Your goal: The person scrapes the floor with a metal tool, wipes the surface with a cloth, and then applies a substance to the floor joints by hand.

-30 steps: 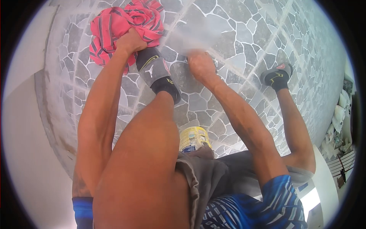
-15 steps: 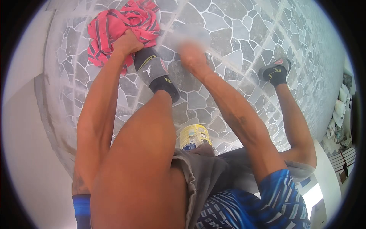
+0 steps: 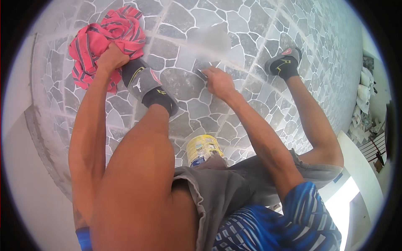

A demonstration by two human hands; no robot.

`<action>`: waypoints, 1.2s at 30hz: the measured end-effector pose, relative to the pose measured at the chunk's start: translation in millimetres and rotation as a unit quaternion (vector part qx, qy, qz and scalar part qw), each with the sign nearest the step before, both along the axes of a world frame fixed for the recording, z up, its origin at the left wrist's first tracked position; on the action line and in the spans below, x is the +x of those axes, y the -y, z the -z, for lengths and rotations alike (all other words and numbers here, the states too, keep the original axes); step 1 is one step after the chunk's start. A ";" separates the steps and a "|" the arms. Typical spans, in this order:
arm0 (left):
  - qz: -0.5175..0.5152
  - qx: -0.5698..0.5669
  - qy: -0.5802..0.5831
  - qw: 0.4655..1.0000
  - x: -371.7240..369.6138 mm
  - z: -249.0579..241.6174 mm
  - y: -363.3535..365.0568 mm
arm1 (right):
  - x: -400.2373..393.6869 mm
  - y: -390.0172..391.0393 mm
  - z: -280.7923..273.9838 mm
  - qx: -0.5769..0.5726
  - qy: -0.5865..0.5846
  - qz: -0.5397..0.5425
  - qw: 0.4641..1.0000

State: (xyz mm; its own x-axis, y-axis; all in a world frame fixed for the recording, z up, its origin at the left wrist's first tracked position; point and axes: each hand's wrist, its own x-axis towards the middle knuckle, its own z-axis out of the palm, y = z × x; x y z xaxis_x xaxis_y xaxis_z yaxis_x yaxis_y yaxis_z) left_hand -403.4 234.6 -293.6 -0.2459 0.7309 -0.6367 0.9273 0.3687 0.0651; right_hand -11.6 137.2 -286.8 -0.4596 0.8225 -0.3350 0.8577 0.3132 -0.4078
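Note:
At the upper left my left hand [image 3: 111, 59] is closed on a bunched pink cloth [image 3: 96, 44] with dark stripes, pressed against the floor beside my shod foot. My right hand [image 3: 220, 83] is low over the grey stone-patterned floor [image 3: 176, 81], fingers pinched on a small dark flat tool [image 3: 201, 74] whose edge pokes out at the fingertips; the rest is hidden by the hand. Just beyond it lies a smooth grey blurred patch [image 3: 209, 39] across the pale joint lines.
A yellow-labelled bucket [image 3: 203, 147], smeared with pale material, stands between my legs. My feet, in grey slides [image 3: 146, 83] and dark socks, are planted on both sides. A pale wall [image 3: 21, 138] borders the left; bags and debris [image 3: 363, 100] lie far right.
My view has shifted, so the cloth and feet appear farther left. My right hand has come from a motion blur into focus and sits closer to me relative to the floor. The left hand keeps its hold.

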 end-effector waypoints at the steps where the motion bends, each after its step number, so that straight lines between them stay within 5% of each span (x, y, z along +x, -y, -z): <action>1: -0.002 0.006 -0.003 1.000 0.7 -4.9 -2.8 | 31.3 -15.5 7.0 -0.016 -0.032 0.034 0.999; 5: 0.020 -0.013 -0.011 1.000 -4.9 9.5 7.2 | 104.0 -93.4 -57.1 -0.218 0.044 0.153 0.963; 8: 0.023 -0.002 -0.012 1.000 -3.2 5.6 1.7 | 147.2 -110.5 -52.2 -0.233 0.032 0.109 0.966; 12: 0.023 0.002 0.000 1.000 -8.6 20.2 6.4 | 133.0 -111.4 -6.3 -0.208 -0.006 0.119 0.971; 13: 0.022 -0.002 0.003 1.000 -10.2 19.0 4.0 | 131.2 -118.9 1.9 -0.201 -0.019 0.023 0.979; 16: 0.027 0.003 -0.003 1.000 -9.9 19.1 4.0 | 135.3 -124.6 -14.7 -0.189 0.019 0.001 0.982; 19: 0.023 0.007 0.005 1.000 -9.7 19.5 4.5 | 133.5 -128.1 -15.8 -0.262 -0.036 0.108 0.958; 23: 0.029 0.013 0.002 0.999 -7.2 14.5 3.4 | 114.5 -118.3 -11.9 -0.150 0.013 -0.069 0.986; 27: 0.017 -0.007 -0.006 1.000 -0.5 1.8 5.3 | 125.1 -131.4 -14.1 -0.255 -0.058 0.144 0.954; 29: -0.003 -0.064 0.016 0.998 6.6 -15.6 -1.8 | 100.9 -114.5 -10.0 -0.139 -0.018 0.022 0.990; 30: 0.021 -0.031 0.005 0.999 -2.8 10.5 1.3 | 92.9 -112.8 -11.2 -0.071 0.001 -0.037 0.997; 32: 0.062 0.045 -0.020 0.997 -36.4 79.9 7.4 | 96.1 -125.3 -18.0 -0.123 -0.011 0.006 0.992; 33: 0.047 0.092 -0.029 0.994 -16.0 40.7 12.1 | 97.2 -131.4 -18.6 -0.151 -0.017 0.024 0.988; 35: 0.011 -0.003 -0.006 1.000 5.3 -7.0 1.8 | 88.9 -136.4 -18.2 -0.249 -0.078 0.100 0.960; 36: -0.002 -0.057 0.010 0.998 8.9 -21.2 -0.4 | 85.3 -129.1 -7.7 -0.197 -0.053 0.045 0.978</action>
State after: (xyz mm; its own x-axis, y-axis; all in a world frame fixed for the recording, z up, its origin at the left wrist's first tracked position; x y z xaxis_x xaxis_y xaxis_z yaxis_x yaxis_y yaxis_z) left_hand -394.5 235.0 -272.3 -0.2348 0.6526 -0.7205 0.9249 0.3781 0.0411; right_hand 73.7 266.3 -279.1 -0.4401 0.6782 -0.5885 0.8213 0.0390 -0.5692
